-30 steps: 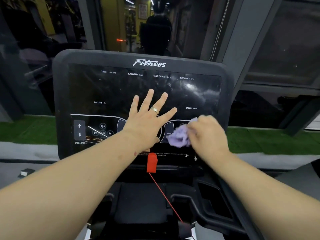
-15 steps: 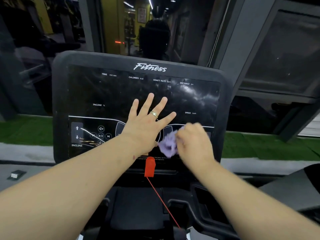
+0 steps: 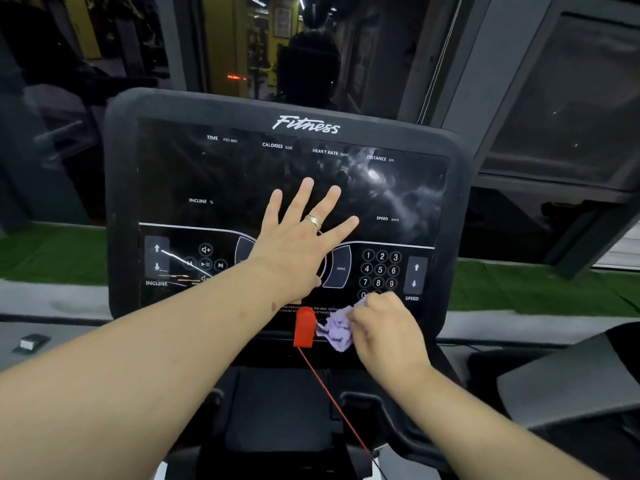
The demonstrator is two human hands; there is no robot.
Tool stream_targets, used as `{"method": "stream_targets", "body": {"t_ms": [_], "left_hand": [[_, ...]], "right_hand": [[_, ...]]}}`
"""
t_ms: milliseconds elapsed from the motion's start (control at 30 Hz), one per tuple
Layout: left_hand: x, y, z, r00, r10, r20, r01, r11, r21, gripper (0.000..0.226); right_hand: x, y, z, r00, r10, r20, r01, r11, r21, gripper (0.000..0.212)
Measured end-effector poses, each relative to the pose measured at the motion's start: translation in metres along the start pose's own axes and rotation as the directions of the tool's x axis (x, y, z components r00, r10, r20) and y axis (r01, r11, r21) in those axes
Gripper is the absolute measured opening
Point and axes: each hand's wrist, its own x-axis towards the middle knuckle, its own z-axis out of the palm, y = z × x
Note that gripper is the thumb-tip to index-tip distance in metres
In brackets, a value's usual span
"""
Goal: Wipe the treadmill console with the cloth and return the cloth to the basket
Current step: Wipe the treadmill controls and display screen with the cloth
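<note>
Plainly, "Fitness" on console (image 3: 453,209), "SPEED" beside 0-9 keypad (image 3: 380,270).

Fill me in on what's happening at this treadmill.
A person is wiping the treadmill console. The left hand lies flat with fingers spread on the middle of the screen. The right hand holds a crumpled purple cloth against the console's lower edge, right beside the red safety key, below the number keypad. No basket shows in this view, so the cloth has not been returned yet.
</note>
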Motion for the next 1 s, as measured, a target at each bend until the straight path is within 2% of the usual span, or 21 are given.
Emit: {"method": "stream_targets", "body": {"t_ms": [133,233,300,367,500,600,700,800,900,1000], "left_hand": [[-0.001,0.001,-0.001,1.0,-0.002,0.0,0.002,1.0,-0.005,0.12],[0.0,0.0,0.0,1.0,-0.002,-0.006,0.002,1.0,-0.002,0.12],[0.001,0.003,0.001,1.0,-0.014,-0.01,0.014,1.0,-0.001,0.119],[0.002,0.006,0.003,1.0,-0.026,-0.014,0.026,1.0,-0.002,0.117],[0.002,0.008,0.0,1.0,-0.031,0.005,0.031,0.999,0.008,0.116],[0.001,0.012,-0.005,0.999,-0.027,0.035,0.026,0.999,0.018,0.116],[0.0,0.016,-0.007,0.997,-0.041,0.065,0.039,0.999,0.03,0.124],[0.002,0.02,-0.005,0.995,-0.061,0.076,0.058,0.997,0.041,0.13],[0.001,0.018,-0.004,0.996,-0.056,0.066,0.054,0.998,0.03,0.131],[0.001,0.017,-0.003,0.997,-0.054,0.056,0.053,0.998,0.031,0.132]], "right_hand": [[0.009,0.03,-0.011,0.999,-0.017,0.029,0.017,1.0,-0.009,0.013],[-0.003,0.046,-0.016,0.986,0.168,0.021,-0.169,0.985,0.035,0.018],[-0.003,0.033,-0.009,0.965,0.262,-0.026,-0.26,0.964,0.06,0.015],[0.005,0.009,-0.002,0.969,0.244,-0.048,-0.24,0.967,0.08,0.012],[0.003,0.013,-0.006,0.99,0.127,0.059,-0.134,0.981,0.137,0.014],[-0.006,0.045,-0.02,0.956,0.266,0.123,-0.281,0.95,0.135,0.015],[-0.005,0.031,-0.013,0.911,0.408,0.05,-0.411,0.902,0.128,0.015],[-0.001,0.002,0.001,0.94,0.338,0.046,-0.341,0.927,0.157,0.013],[0.0,0.024,-0.01,0.964,0.229,0.138,-0.253,0.949,0.19,0.015],[-0.013,0.054,-0.024,0.931,0.326,0.164,-0.355,0.913,0.202,0.011]]}}
